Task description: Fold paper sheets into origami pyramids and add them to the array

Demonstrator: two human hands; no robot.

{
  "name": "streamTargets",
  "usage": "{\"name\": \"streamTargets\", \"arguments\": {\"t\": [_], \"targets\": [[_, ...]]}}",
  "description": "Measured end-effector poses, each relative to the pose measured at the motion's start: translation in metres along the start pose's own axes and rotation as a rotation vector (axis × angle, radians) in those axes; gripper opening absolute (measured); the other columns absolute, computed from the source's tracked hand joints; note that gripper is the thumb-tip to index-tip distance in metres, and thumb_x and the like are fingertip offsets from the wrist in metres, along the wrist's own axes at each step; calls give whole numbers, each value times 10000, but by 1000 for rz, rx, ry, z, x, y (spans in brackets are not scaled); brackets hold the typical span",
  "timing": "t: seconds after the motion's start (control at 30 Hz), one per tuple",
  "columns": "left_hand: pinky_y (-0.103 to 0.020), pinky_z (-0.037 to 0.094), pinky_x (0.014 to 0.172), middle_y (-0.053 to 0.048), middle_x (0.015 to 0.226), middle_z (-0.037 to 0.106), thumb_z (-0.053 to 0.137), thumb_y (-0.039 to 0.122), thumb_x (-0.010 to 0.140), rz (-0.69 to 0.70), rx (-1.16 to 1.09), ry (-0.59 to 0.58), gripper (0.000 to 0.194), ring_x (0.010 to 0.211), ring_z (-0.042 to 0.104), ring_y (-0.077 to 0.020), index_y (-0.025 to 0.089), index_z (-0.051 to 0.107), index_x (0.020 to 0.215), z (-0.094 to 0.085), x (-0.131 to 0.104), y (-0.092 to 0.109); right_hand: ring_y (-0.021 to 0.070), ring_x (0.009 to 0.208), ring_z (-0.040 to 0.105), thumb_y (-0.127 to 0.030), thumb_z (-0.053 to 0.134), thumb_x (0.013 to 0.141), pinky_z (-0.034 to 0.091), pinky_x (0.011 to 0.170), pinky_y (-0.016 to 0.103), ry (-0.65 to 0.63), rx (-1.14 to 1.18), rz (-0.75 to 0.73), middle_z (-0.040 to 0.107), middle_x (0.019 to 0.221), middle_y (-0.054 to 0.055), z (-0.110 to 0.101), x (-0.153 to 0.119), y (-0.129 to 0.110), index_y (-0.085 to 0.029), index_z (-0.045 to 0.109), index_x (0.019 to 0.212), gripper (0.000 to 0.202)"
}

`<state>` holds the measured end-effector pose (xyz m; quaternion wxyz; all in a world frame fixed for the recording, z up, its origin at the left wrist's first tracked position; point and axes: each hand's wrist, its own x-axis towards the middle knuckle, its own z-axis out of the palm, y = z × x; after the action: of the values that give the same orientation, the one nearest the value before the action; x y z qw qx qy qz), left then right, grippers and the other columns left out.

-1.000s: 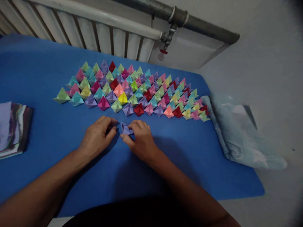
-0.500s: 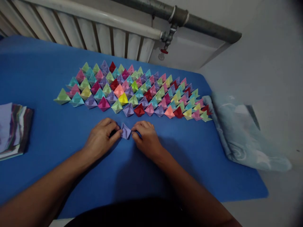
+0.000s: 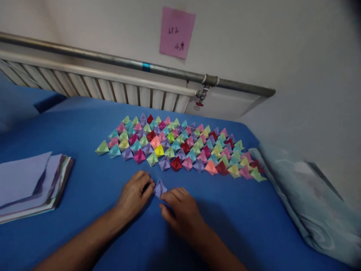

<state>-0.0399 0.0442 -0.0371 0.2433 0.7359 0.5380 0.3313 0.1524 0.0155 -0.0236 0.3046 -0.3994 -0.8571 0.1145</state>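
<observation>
- A small purple paper boat [image 3: 160, 188] is on the blue tabletop [image 3: 84, 184], between the two hands and just in front of the rows of other boats.
- The left hand [image 3: 137, 192] pinches the purple boat's left corner with its thumb and finger.
- The right hand [image 3: 183, 210] is not gripping. Its fingertips touch the boat's right side, low down, and its thumb sits apart from them.
- Behind the hands are many folded paper boats [image 3: 170, 137] in slanted rows, packed close together. They are green, blue, pink, red, yellow, orange and purple.
- On the left side is a stack of paper [image 3: 22, 182], with purple sheets on top and other colors showing at the edge.
- On the right side is a folded pale blue-green blanket [image 3: 307, 203] with white swirls.
- At the back is a white radiator [image 3: 143, 98]. A metal pipe [image 3: 113, 58] runs above it, and a red valve handle [image 3: 199, 104] is at its right end.
- A pink note [image 3: 177, 33] with dark writing is on the wall above the pipe.
</observation>
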Motion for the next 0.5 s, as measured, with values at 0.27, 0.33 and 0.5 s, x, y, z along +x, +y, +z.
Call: {"name": "streamTargets", "arguments": {"t": [0.27, 0.33, 0.5], "targets": [[-328, 490, 722, -43, 812, 592, 474, 281, 919, -16, -2, 25, 204, 783, 603, -202, 216, 548, 740, 1, 2, -2, 176, 756, 609, -68, 570, 863, 441, 709, 302, -11, -31, 6, 680, 825, 21, 5, 4, 2, -207, 622, 899, 153], [-335, 493, 718, -47, 806, 593, 464, 286, 916, -18, 13, 24, 213, 777, 603, -206, 215, 540, 729, 2, 3, -3, 176, 761, 611, -72, 561, 869, 449, 714, 304, 20, -29, -17, 679, 829, 25, 7, 4, 3, -207, 620, 912, 154], [-329, 496, 696, -36, 756, 596, 463, 336, 892, 6, -16, 42, 236, 736, 613, -203, 226, 547, 700, -1, 2, -2, 167, 742, 600, -94, 530, 895, 457, 709, 294, 5, -75, -22, 652, 782, 22, 11, 4, 2, -212, 614, 855, 150]]}}
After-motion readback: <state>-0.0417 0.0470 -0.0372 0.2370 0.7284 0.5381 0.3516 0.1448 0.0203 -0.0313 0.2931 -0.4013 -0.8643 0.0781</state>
